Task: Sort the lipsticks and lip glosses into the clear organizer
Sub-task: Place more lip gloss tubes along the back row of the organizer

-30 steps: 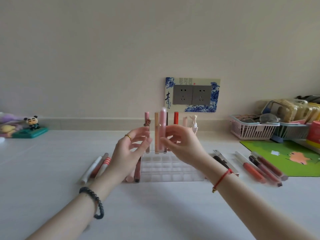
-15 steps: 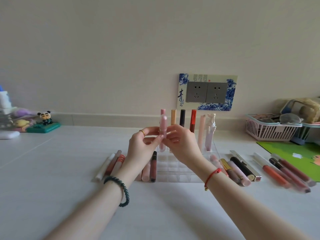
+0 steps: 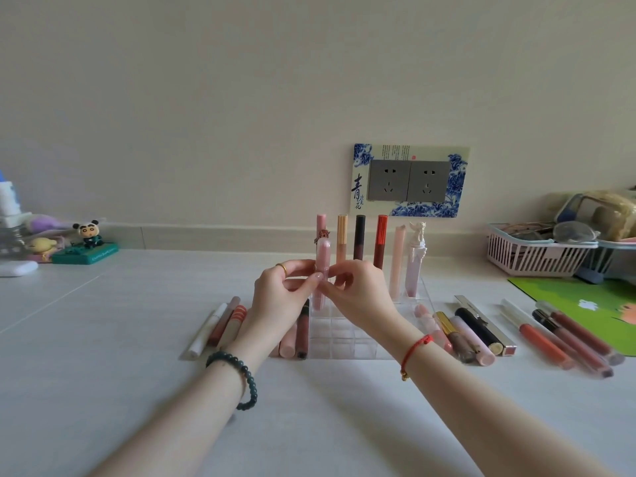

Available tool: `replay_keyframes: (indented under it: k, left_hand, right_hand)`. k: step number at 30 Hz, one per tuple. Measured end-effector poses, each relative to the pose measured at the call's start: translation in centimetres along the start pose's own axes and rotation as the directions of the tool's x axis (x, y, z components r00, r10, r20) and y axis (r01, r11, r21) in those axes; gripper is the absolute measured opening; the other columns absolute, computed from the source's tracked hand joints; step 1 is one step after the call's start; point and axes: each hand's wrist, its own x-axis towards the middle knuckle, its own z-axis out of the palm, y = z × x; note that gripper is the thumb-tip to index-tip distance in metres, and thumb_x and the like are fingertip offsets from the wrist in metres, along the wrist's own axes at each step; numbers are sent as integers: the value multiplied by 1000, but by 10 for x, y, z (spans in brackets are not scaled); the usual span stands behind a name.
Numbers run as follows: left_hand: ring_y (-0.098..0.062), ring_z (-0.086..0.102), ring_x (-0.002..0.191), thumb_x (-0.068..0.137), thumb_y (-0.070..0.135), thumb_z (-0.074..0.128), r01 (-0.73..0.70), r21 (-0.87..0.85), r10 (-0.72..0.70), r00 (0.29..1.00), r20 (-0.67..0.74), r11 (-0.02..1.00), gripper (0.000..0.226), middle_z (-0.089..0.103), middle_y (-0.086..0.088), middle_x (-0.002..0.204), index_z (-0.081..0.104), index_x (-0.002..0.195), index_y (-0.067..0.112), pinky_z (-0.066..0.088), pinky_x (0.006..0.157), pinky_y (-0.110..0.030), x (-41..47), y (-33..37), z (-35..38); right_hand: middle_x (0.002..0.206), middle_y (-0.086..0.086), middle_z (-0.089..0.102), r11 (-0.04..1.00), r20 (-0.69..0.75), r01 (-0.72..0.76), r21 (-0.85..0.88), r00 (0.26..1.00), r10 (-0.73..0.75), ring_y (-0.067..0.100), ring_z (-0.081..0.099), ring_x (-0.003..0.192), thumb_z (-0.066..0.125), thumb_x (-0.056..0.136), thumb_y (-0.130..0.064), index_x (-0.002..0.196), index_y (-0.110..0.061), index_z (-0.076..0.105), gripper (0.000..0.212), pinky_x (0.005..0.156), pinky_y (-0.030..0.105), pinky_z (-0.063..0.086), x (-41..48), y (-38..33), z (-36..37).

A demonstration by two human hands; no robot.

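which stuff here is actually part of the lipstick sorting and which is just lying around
For the job: pink tube, pinched by left hand and right hand; clear organizer; upright tubes in its back row; loose tubes either side.
Just lying about: panda figurine; pink basket; green mat; wall sockets.

pink gloss tube (image 3: 324, 254) lowered into clear organizer (image 3: 344, 343)
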Motion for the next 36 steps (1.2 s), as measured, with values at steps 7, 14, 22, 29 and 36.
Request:
replay_keyframes:
  k: [7,14,22,29,36]
  left_hand:
    - [7,66,75,79,22,68,3,-5,-3,1000,-7,1000,17,69,21,78,65,78,38,41,64,2,1,0,0]
    - [1,68,76,81,22,67,10,-4,-10,1000,-1,1000,13,72,13,84,66,83,35,45,65,-2,0,1,-1]
    - [2,67,76,81,19,67,-3,-18,3,1000,9,1000,17,71,15,82,64,78,36,47,71,-5,-1,2,0]
    - [0,68,77,80,15,67,1,-58,-1,1000,-8,998,19,71,11,83,64,79,34,48,70,-6,0,1,-1]
    - [-1,68,77,80,13,67,13,-17,-14,1000,-14,1000,20,71,9,86,63,85,31,48,69,-5,-1,0,-1]
  right_hand:
    - [62,-3,53,1000,0,-7,-4,1000,7,5,39,54,66,78,-32,85,-15,71,18,49,16,30,-1,-2,-2]
    - [76,11,66,1000,64,-10,-2,998,10,10,43,59,63,82,-28,92,-19,72,16,51,16,34,0,-2,-5]
    - [71,-3,62,999,31,-4,34,1000,3,3,49,60,68,78,-28,85,-15,71,15,55,13,36,0,-1,-4]
    - [78,-1,69,997,18,8,77,1000,-9,4,59,66,70,76,-23,91,-17,69,16,65,19,49,1,-2,-3]
    - [77,-9,64,997,19,18,81,1000,-20,-2,57,66,69,77,-20,96,-16,67,20,62,10,44,0,-3,-2]
